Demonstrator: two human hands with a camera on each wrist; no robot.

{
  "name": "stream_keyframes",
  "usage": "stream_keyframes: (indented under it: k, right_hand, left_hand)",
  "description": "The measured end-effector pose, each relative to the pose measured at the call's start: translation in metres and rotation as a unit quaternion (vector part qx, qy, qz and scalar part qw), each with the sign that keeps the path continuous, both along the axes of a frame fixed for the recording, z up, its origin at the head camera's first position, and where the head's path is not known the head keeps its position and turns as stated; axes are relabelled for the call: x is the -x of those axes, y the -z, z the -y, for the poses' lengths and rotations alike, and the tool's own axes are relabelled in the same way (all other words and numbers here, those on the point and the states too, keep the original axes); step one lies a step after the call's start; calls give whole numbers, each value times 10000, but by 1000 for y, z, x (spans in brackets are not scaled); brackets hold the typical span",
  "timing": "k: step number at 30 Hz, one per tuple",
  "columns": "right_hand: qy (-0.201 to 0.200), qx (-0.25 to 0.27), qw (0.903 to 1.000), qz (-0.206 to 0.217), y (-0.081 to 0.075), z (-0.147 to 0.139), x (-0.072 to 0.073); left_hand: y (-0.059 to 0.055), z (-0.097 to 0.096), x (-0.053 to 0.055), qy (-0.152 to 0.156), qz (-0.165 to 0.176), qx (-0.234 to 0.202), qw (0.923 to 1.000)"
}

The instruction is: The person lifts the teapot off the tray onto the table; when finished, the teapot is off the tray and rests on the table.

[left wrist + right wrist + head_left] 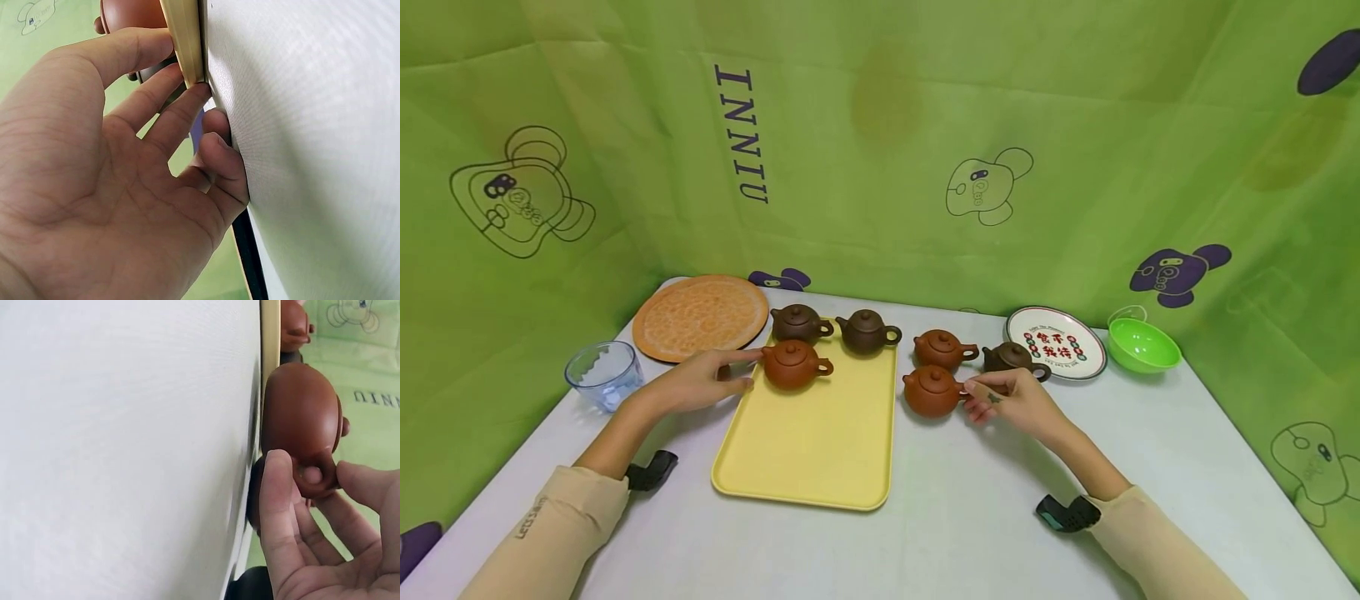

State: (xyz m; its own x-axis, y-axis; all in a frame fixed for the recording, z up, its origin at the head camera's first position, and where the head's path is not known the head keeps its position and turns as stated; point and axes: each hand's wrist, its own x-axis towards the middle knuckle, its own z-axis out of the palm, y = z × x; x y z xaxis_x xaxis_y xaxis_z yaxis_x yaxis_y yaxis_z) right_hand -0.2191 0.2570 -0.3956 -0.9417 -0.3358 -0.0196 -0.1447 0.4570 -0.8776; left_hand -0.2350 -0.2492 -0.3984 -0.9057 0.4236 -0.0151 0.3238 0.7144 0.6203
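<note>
My right hand (1017,407) pinches the handle of a reddish-brown teapot (931,393), which is just right of the yellow tray (812,450). In the right wrist view, fingers and thumb lie around that handle, with one fingertip through its loop. My left hand (694,383) touches the tray's left edge, its fingers mostly straight. Its index fingertip is beside the spout of another reddish-brown teapot (792,367) on the tray. Two dark brown teapots, one at the back left (799,323) and one at the back right (867,332), are at the tray's far end.
Behind the held teapot stand another reddish-brown teapot (940,348) and a dark teapot (1009,357). A white plate (1067,367) and a green bowl (1142,346) are at the back right. A round orange-brown mat (700,312) and a blue glass bowl (602,375) are at left.
</note>
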Motion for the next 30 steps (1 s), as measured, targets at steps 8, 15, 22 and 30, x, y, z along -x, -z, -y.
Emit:
stream_keyframes:
  k: [8,15,22,30]
  right_hand:
    - [-50,55,9999,90,4,-3,1]
    - [-30,139,9996,256,5,-6,1]
    - [-38,58,9998,165,4,-7,0]
    - [-21,232,9991,348,4,-8,0]
  left_hand:
    - [1,1,1,23,-82,-33,10000]
    - [1,1,1,32,-49,-42,10000]
    - [2,1,1,51,-61,-64,9999]
    - [1,1,0,49,-20,-63,10000]
